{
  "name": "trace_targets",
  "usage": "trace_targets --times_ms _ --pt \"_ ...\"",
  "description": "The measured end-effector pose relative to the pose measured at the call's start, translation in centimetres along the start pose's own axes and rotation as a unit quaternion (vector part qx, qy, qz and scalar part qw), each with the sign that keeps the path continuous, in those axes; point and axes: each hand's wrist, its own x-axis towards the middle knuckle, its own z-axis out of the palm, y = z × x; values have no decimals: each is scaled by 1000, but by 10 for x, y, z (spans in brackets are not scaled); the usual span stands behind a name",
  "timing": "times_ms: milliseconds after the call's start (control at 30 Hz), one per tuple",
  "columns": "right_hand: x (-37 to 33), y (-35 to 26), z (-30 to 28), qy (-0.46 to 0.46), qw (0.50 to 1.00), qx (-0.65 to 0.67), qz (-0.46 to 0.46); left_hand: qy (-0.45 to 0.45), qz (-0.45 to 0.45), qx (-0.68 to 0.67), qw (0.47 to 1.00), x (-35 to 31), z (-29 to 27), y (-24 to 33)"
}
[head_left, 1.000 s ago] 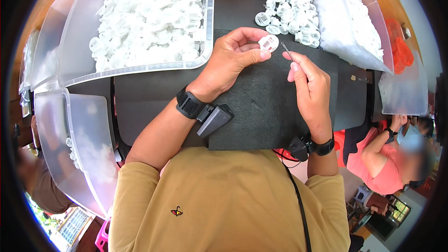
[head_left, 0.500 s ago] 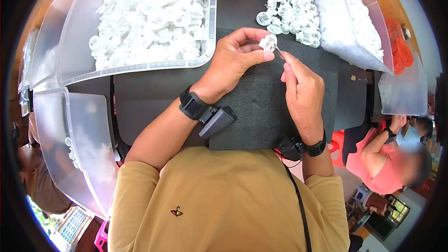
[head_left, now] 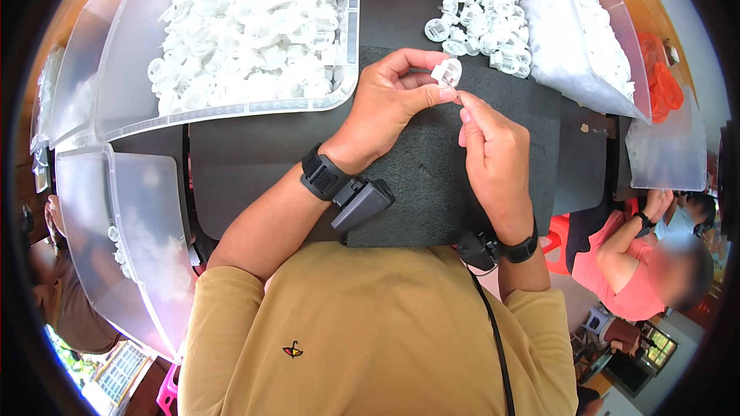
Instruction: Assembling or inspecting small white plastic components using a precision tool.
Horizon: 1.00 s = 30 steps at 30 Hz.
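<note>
**Small white part pinched between two hands above the dark mat**

While the left hand (head_left: 389, 100) pinches a small white plastic ring-shaped part (head_left: 446, 72) between thumb and forefinger just above the frame's centre, the right hand (head_left: 493, 158) meets it from below, its fingertips (head_left: 465, 115) pressed together at the part's lower edge. Both hands hover over a black foam mat (head_left: 416, 185) on the dark table. A clear plastic tray (head_left: 351, 46) heaped with white parts fills the upper left. A loose pile of similar white rings (head_left: 478, 15) lies at upper centre, beside a clear bin (head_left: 586, 38) of white pieces at upper right. Both wrists wear black bands.
</note>
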Motion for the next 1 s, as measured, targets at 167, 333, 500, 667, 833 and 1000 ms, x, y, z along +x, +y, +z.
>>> trace_targets --times_ms 167,333,500,667,833,1000 --pt "8 -5 -16 -1 995 72 68 6 -4 -9 1000 -1 1 4" --pt "21 8 -21 18 976 196 92 -51 -26 41 998 1 1 11" --pt "35 19 -25 -129 932 310 136 -74 -31 88 993 1 -2 14" --pt "26 28 -17 -120 907 368 166 -30 -35 37 998 1 0 7" --pt "24 19 -14 -39 959 270 72 -26 -58 54 997 -1 0 8" --pt "27 7 -17 -58 980 174 83 -28 -45 81 995 -2 -1 5"
